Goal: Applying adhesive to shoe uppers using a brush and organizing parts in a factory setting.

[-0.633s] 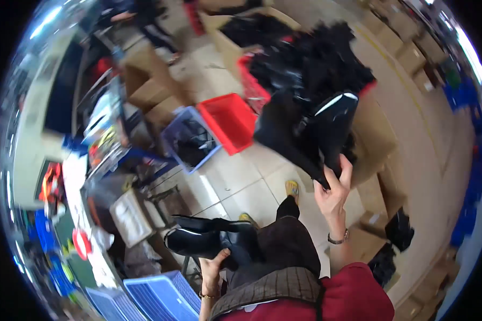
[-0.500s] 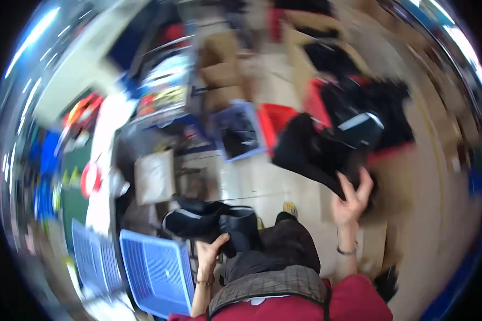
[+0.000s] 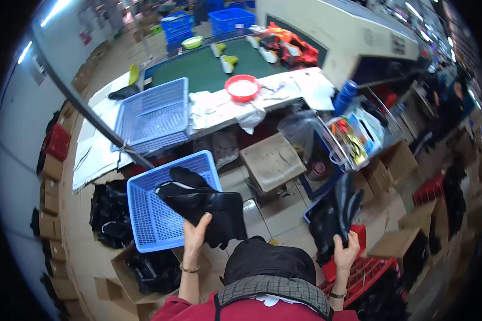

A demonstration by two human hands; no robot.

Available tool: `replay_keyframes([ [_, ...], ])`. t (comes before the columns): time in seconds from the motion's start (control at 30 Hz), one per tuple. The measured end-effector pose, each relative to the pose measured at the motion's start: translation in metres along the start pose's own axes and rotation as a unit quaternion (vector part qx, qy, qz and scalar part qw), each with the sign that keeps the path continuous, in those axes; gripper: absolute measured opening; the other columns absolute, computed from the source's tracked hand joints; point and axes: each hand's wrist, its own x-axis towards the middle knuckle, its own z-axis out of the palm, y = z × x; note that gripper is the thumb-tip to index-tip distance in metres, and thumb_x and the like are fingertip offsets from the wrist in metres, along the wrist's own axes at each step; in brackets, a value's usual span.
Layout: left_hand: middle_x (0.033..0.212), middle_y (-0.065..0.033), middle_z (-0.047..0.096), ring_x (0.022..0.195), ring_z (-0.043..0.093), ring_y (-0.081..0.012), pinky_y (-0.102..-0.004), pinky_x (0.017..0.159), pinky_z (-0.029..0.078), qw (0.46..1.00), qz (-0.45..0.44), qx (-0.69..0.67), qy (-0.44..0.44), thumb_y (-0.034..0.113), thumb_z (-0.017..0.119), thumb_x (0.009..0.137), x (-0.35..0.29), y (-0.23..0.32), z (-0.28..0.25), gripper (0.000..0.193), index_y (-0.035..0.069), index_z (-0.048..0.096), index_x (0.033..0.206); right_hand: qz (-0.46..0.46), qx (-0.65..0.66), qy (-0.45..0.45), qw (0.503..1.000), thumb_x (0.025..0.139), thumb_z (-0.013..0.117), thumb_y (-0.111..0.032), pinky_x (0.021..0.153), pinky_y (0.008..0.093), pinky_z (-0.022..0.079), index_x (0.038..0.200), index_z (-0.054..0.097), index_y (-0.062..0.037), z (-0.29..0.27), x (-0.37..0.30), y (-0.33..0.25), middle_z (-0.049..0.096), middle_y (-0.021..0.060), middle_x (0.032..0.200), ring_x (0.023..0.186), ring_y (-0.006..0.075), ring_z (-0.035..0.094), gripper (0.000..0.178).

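My left hand (image 3: 196,235) is closed on black boot uppers (image 3: 219,214), with the thumb laid over their near side. These limp, shiny pieces overlap the right part of a light-blue plastic basket (image 3: 151,214) in view; whether they touch it I cannot tell. Off to the right, my right hand (image 3: 347,251) grips more black boot uppers (image 3: 329,224) by their lower end, and they point up and away from me. Below that hand is a red crate (image 3: 367,270) with black pieces in it.
A second blue basket (image 3: 150,115) rests on the white-covered bench beside a green conveyor belt (image 3: 190,72) carrying shoes. Close by are a red bowl (image 3: 242,89), a cardboard-topped stool (image 3: 273,160) and a slanted metal pole (image 3: 83,107). Cardboard boxes (image 3: 110,289) line both sides.
My view has swung left toward the bench and baskets. The boot uppers in my left hand now overlap the blue basket; those in my right hand are raised away from the red crate.
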Motion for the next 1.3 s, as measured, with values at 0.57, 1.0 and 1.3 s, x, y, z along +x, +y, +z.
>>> replay_keyframes([
  [0.57, 0.122, -0.0153, 0.07, 0.112, 0.067, -0.0275, -0.037, 0.099, 0.049, 0.905, 0.274, 0.247, 0.211, 0.023, 0.079, 0.087, 0.348, 0.129, -0.109, 0.059, 0.001, 0.056, 0.137, -0.274, 0.338, -0.341, 0.833, 0.083, 0.076, -0.017, 0.078, 0.0323, 0.05, 0.094, 0.071, 0.0051, 0.492, 0.233, -0.362, 0.068, 0.0133, 0.093, 0.085, 0.0208, 0.065, 0.025],
  [1.0, 0.136, -0.0093, 0.061, 0.122, 0.06, -0.0178, -0.0299, 0.105, 0.047, 0.977, 0.209, 0.027, -0.019, -0.004, 0.068, 0.09, 0.391, 0.162, -0.104, 0.069, 0.0, 0.04, 0.153, -0.339, 0.421, -0.419, 0.729, 0.103, 0.059, -0.016, 0.085, 0.0288, 0.052, 0.12, 0.069, -0.0001, 0.523, 0.242, -0.437, 0.07, 0.0115, 0.111, 0.098, 0.0171, 0.066, 0.026],
  [1.3, 0.12, -0.0166, 0.06, 0.108, 0.062, -0.0237, -0.0322, 0.092, 0.048, 0.926, 0.297, 0.232, -0.004, 0.011, 0.055, 0.103, 0.39, 0.148, -0.019, 0.058, 0.006, 0.035, 0.157, -0.138, 0.431, -0.62, 0.641, 0.105, 0.057, -0.02, 0.064, 0.0226, 0.053, 0.113, 0.065, 0.0046, 0.463, 0.278, -0.412, 0.067, 0.004, 0.091, 0.082, 0.0099, 0.065, 0.026],
])
